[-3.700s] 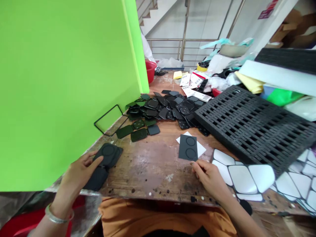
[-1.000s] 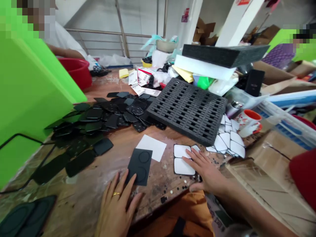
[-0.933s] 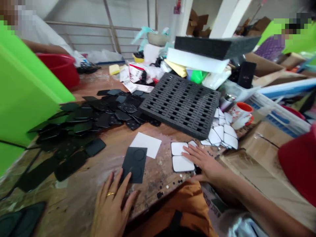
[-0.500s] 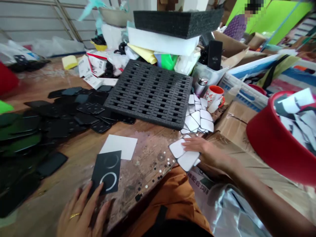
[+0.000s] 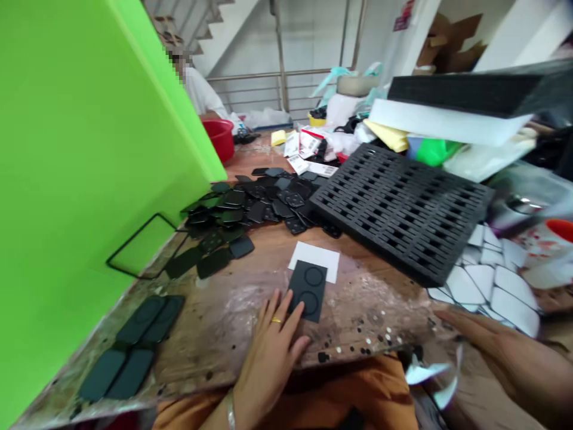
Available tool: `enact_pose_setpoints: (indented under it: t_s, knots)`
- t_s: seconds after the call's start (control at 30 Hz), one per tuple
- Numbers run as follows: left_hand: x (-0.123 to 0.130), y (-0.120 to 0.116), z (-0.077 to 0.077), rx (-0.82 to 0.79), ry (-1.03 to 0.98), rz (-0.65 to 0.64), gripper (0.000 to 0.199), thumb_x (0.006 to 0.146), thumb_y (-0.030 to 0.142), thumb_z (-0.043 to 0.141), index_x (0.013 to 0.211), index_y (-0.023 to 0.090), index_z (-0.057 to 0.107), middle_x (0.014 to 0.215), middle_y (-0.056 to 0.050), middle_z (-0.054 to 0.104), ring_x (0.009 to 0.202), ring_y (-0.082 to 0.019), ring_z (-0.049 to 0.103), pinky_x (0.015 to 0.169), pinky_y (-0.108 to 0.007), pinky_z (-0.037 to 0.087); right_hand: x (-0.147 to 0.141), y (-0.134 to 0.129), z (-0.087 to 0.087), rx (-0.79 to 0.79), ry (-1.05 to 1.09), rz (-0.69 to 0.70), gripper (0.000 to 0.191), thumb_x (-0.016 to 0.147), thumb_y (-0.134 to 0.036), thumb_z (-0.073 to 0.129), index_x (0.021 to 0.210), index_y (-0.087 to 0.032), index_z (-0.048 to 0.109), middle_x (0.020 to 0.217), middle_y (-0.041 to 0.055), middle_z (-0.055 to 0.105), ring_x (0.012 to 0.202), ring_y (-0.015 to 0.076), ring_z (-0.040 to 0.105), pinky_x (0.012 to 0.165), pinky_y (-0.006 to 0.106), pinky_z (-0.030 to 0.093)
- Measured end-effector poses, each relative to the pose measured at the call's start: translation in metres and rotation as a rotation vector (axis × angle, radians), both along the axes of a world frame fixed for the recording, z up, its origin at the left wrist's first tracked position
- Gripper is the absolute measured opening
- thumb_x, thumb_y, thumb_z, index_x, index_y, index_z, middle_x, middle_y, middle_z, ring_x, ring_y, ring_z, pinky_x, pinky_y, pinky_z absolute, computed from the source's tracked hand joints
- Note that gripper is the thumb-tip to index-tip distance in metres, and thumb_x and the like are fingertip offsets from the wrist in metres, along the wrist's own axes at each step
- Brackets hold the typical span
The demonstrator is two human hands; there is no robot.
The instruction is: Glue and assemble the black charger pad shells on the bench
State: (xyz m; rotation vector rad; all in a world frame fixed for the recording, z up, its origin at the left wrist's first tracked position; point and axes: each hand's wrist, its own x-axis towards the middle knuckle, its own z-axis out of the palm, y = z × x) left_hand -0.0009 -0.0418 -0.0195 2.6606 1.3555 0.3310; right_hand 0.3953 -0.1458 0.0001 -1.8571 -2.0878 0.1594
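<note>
My left hand (image 5: 274, 343) lies flat on the table, fingers spread, with fingertips on a dark rectangular sheet (image 5: 313, 279) marked with two rings. That sheet overlaps a white sheet (image 5: 324, 257). At the right, my right hand (image 5: 496, 349) is blurred, its fingers stretched toward the table edge and nothing visible in them. Just beyond it lies a pile of white rounded pieces with dark edges (image 5: 510, 298). Curled white scraps (image 5: 425, 373) are below the table edge, apart from the right hand.
A slotted black foam tray (image 5: 403, 203) sits at the back right, beside a heap of black rounded pieces (image 5: 257, 209). Four-sided dark pieces (image 5: 129, 373) lie front left by a green panel (image 5: 89, 179). An orange-rimmed mug (image 5: 546, 245) stands far right.
The view has swung left. My right hand has come off the white pieces it was touching at the table edge. The sheet's lower ring looked white and now looks dark; my left hand stays on it.
</note>
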Motion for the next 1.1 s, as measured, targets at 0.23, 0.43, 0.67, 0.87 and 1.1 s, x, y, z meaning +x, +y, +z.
enact_pose_setpoints:
  t_s: [0.23, 0.43, 0.67, 0.87, 1.1]
  knots:
    - [0.031, 0.026, 0.012, -0.123, -0.093, -0.144, 0.049, 0.091, 0.041, 0.053, 0.138, 0.029, 0.043, 0.152, -0.003, 0.034, 0.143, -0.029, 0.021, 0.114, -0.054, 0.026, -0.131, 0.116, 0.007, 0.000, -0.022, 0.354, 0.042, 0.089, -0.023, 0.046, 0.129, -0.022, 0.057, 0.137, 0.0080, 0.054, 0.128, 0.0239, 0.048, 0.106, 0.043, 0.042]
    - [-0.012, 0.063, 0.029, -0.047, -0.105, 0.124, 0.049, 0.090, 0.031, 0.054, 0.137, 0.024, 0.043, 0.150, -0.008, 0.038, 0.141, -0.025, 0.028, 0.113, -0.044, 0.030, -0.148, 0.170, -0.030, -0.083, -0.082, 0.382, 0.053, 0.089, -0.045, 0.051, 0.137, -0.023, 0.049, 0.147, 0.0103, 0.040, 0.136, 0.0295, 0.035, 0.108, 0.051, 0.036]
    - [-0.099, 0.119, 0.036, 0.023, -0.068, 0.484, 0.044, 0.089, 0.027, 0.055, 0.127, 0.007, 0.050, 0.135, -0.023, 0.051, 0.130, -0.033, 0.042, 0.107, -0.048, 0.034, -0.125, 0.181, -0.020, -0.084, -0.259, 0.335, 0.039, 0.081, -0.028, 0.057, 0.116, -0.017, 0.066, 0.128, 0.0163, 0.059, 0.116, 0.0330, 0.057, 0.095, 0.049, 0.046]
    - [-0.092, 0.125, 0.031, 0.017, -0.105, 0.417, 0.038, 0.085, 0.028, 0.061, 0.120, 0.014, 0.054, 0.125, -0.016, 0.058, 0.122, -0.032, 0.046, 0.102, -0.050, 0.037, -0.166, 0.223, 0.017, -0.074, -0.172, 0.398, 0.024, 0.085, -0.020, 0.050, 0.099, -0.018, 0.070, 0.107, 0.0118, 0.068, 0.102, 0.0253, 0.062, 0.089, 0.036, 0.047]
    - [-0.104, 0.085, 0.035, -0.089, -0.123, 0.059, 0.057, 0.071, 0.002, 0.054, 0.122, 0.029, 0.058, 0.131, -0.001, 0.059, 0.131, -0.024, 0.042, 0.112, -0.045, 0.031, -0.228, 0.290, 0.020, -0.002, -0.147, 0.347, 0.023, 0.087, -0.018, 0.048, 0.093, -0.016, 0.070, 0.094, 0.0090, 0.071, 0.094, 0.0221, 0.062, 0.084, 0.030, 0.046]
